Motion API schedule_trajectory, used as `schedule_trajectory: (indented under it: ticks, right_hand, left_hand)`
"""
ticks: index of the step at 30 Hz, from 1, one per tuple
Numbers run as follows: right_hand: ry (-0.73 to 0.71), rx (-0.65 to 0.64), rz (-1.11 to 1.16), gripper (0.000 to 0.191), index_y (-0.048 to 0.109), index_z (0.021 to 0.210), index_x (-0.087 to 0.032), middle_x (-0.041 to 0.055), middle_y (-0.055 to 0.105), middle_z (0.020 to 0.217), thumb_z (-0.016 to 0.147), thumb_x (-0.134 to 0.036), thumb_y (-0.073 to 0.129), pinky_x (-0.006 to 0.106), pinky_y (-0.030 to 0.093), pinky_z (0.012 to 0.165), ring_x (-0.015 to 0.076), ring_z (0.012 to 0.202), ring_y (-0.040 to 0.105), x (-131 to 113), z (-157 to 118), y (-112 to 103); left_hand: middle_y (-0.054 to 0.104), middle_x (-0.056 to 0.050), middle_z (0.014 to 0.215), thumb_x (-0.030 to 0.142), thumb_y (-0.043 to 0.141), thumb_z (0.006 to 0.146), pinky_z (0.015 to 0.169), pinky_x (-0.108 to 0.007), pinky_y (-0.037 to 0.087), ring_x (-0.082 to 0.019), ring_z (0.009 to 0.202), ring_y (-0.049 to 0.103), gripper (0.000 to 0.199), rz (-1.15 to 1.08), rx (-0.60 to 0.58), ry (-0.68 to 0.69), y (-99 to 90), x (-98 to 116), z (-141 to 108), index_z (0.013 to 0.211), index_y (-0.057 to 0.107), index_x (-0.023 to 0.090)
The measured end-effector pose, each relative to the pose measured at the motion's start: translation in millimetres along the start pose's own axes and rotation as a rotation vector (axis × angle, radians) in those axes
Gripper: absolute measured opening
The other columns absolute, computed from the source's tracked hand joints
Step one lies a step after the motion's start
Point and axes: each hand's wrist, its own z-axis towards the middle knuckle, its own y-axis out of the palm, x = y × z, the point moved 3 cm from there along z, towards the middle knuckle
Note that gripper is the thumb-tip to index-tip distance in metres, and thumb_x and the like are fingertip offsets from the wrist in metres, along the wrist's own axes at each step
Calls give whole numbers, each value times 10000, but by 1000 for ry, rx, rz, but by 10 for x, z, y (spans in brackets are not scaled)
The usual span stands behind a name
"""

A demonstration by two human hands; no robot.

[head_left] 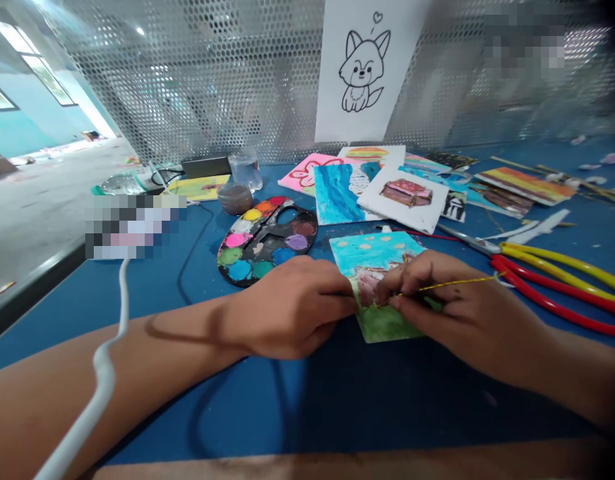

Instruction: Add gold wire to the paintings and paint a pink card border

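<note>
1. Well, the left hand clamps the edge of a painted card, fingers closed;
2. the right hand pinches a yellow strand against that card, which lies on a blue mat;
3. just beyond, scissors lie right, a paint palette left;
4. farther off, more painted cards and a fox drawing.

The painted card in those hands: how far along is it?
Done: the card is painted, as are other cards. In hand: the right hand holds a yellow strand to it while the left hand grips its edge. Left: unclear; scissors lie beside it, unheld.
</note>
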Motion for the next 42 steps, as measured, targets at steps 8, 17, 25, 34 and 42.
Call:
schedule_trajectory:
  ticks: [8,17,25,34,42]
  right_hand:
    - [-15,42,-29,146,544,739,-230,25,714,779,864,-188,607,278,600,664,164,731,722,-4,-2,16]
    - [1,34,-29,131,527,753,-229,18,719,786,850,-194,608,258,597,642,157,738,724,10,-7,36]
    - [0,23,-43,127,517,772,-226,29,718,802,857,-186,603,281,588,634,174,739,714,18,3,32]
    - [-226,9,-206,162,521,808,-230,20,720,838,876,-84,523,251,565,642,150,774,712,-15,-49,66]
    - [-213,-2,-172,177,515,816,-240,13,731,865,867,-72,540,268,552,644,167,800,710,22,-73,63]
  left_hand:
    - [738,-121,1112,67,464,919,801,-370,500,-228,979,672,297,-11,45,23,-19,10,-5,1082,709,105]
    - [743,-116,1061,71,455,925,809,-368,520,-228,962,678,304,17,46,38,-23,16,-17,1049,732,90]
    - [727,-135,1043,80,435,928,792,-360,520,-229,934,653,328,28,9,44,-20,17,3,1061,734,94]
    - [699,-112,1075,99,444,933,825,-349,474,-222,968,630,297,33,-46,20,-21,19,1,1048,716,130]
    - [702,-128,1076,86,438,932,813,-358,476,-235,964,640,325,33,-32,26,-26,43,-2,1104,714,100]
